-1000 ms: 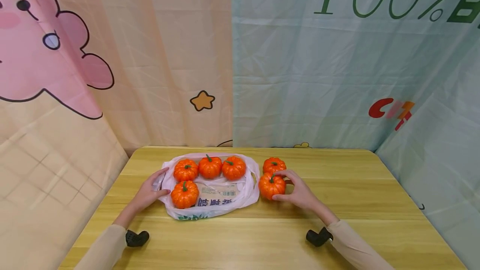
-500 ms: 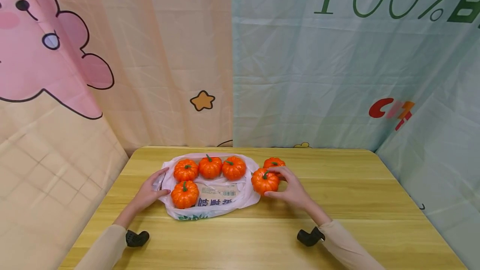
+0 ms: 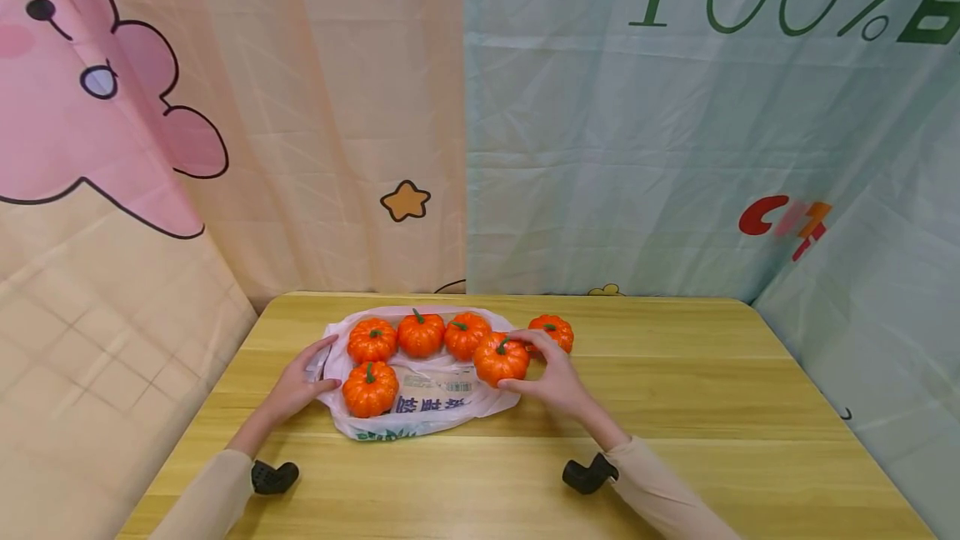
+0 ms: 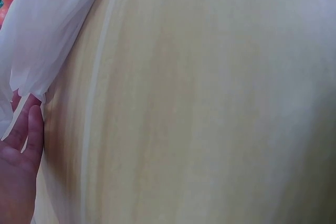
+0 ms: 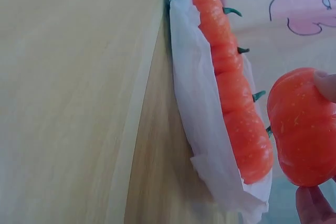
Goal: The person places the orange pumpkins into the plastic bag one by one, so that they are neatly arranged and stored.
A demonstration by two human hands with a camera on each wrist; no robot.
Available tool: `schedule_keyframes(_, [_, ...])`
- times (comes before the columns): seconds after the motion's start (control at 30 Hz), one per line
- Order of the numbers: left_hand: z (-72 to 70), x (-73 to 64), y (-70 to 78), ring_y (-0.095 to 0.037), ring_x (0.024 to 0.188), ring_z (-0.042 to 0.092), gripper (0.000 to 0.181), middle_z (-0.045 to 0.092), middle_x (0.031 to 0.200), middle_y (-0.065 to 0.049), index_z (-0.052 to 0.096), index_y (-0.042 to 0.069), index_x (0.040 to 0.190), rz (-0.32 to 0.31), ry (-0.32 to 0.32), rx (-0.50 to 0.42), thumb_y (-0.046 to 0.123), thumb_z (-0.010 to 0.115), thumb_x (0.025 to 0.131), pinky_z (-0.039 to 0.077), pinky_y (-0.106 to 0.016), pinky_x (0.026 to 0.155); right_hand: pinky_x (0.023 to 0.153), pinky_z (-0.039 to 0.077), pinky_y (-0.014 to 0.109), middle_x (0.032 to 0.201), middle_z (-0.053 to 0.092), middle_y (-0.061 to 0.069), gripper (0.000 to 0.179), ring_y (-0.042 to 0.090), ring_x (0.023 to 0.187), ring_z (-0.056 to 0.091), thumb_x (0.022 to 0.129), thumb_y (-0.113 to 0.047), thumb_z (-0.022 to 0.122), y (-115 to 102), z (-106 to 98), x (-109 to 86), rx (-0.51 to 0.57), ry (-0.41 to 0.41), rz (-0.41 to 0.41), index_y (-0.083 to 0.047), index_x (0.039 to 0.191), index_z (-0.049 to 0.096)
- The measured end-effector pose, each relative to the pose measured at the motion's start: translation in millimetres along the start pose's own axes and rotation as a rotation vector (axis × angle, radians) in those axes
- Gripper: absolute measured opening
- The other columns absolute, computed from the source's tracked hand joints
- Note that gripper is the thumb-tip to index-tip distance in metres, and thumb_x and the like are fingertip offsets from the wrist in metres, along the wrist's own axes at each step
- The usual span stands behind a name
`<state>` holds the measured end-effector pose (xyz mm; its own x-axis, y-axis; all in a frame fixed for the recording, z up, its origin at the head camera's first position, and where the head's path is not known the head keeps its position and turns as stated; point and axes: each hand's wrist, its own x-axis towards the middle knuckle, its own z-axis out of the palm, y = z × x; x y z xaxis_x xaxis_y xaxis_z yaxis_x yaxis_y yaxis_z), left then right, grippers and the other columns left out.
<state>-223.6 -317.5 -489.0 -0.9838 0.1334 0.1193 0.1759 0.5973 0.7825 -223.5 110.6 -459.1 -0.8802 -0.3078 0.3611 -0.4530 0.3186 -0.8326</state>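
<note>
A white plastic bag (image 3: 420,426), its mouth spread open, sits on the table with several small orange pumpkins (image 3: 372,390) inside. My left hand (image 3: 292,383) touches the bag's left side, thumb and fingers spread along its rim. In the left wrist view, the fairly straight fingers (image 4: 34,132) meet the plastic. Over the bag's right rim, my right hand (image 3: 553,382) grips another pumpkin (image 3: 498,361) between thumb and fingers. The right wrist view shows this held pumpkin (image 5: 302,129) raised above the row in the bag.
One more pumpkin (image 3: 555,332) stands on the wooden table (image 3: 675,407) just right of the bag, behind my right hand. Printed curtains (image 3: 600,148) hang behind the table and at both sides. Printed lettering (image 3: 431,404) shows on the bag's bottom.
My right hand has lifted the pumpkin from the table beside the bag and carried it left over the bag's right rim. The left hand has stayed in place.
</note>
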Motion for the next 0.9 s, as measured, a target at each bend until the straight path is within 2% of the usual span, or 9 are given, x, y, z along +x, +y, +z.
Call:
schedule_keyframes(0.1, [0.0, -0.1, 0.4, -0.053, 0.136, 0.024, 0.071, 0.027, 0.149, -0.034, 0.037, 0.001, 0.144, 0.009, 0.001, 0.0, 0.011, 0.07, 0.081, 0.016, -0.074, 0.108, 0.097, 0.05, 0.035, 0.124, 0.058, 0.002, 0.061, 0.02, 0.114, 0.053, 0.069, -0.02, 0.086, -1, 8, 3.1, 0.028, 0.0, 0.005, -0.017, 0.124, 0.06])
schedule_keyframes(0.27, [-0.4, -0.6, 1.1, -0.053, 0.135, 0.025, 0.071, 0.028, 0.149, -0.034, 0.037, 0.0, 0.143, 0.012, 0.003, -0.003, 0.011, 0.071, 0.081, 0.017, -0.073, 0.108, 0.097, 0.049, 0.041, 0.124, 0.058, 0.003, 0.061, 0.022, 0.113, 0.052, 0.069, -0.016, 0.086, -7, 22, 7.3, 0.056, 0.007, 0.02, -0.016, 0.124, 0.06])
schedule_keyframes(0.57, [-0.4, -1.0, 4.6, -0.053, 0.136, 0.026, 0.071, 0.029, 0.149, -0.033, 0.037, 0.001, 0.143, 0.004, 0.004, -0.006, 0.01, 0.071, 0.081, 0.017, -0.073, 0.108, 0.099, 0.048, 0.039, 0.127, 0.056, 0.002, 0.06, 0.02, 0.118, 0.05, 0.07, -0.019, 0.086, -19, 46, 13.2, 0.082, -0.016, 0.038, -0.018, 0.124, 0.059])
schedule_keyframes(0.73, [-0.6, -1.3, 5.3, -0.053, 0.136, 0.025, 0.071, 0.028, 0.149, -0.033, 0.037, 0.001, 0.143, -0.004, 0.0, -0.006, 0.01, 0.071, 0.081, 0.017, -0.073, 0.108, 0.1, 0.047, 0.038, 0.127, 0.056, 0.0, 0.06, 0.017, 0.116, 0.051, 0.07, -0.02, 0.086, -19, 58, 14.5, 0.076, -0.016, 0.037, -0.019, 0.123, 0.059])
schedule_keyframes(0.9, [-0.6, -1.7, 5.2, -0.052, 0.136, 0.026, 0.071, 0.029, 0.149, -0.033, 0.037, 0.001, 0.143, -0.004, 0.001, -0.012, 0.009, 0.071, 0.081, 0.017, -0.073, 0.108, 0.098, 0.048, 0.037, 0.127, 0.058, 0.004, 0.06, 0.021, 0.111, 0.054, 0.071, -0.018, 0.085, -20, 70, 14.1, 0.105, -0.031, 0.025, -0.015, 0.125, 0.058])
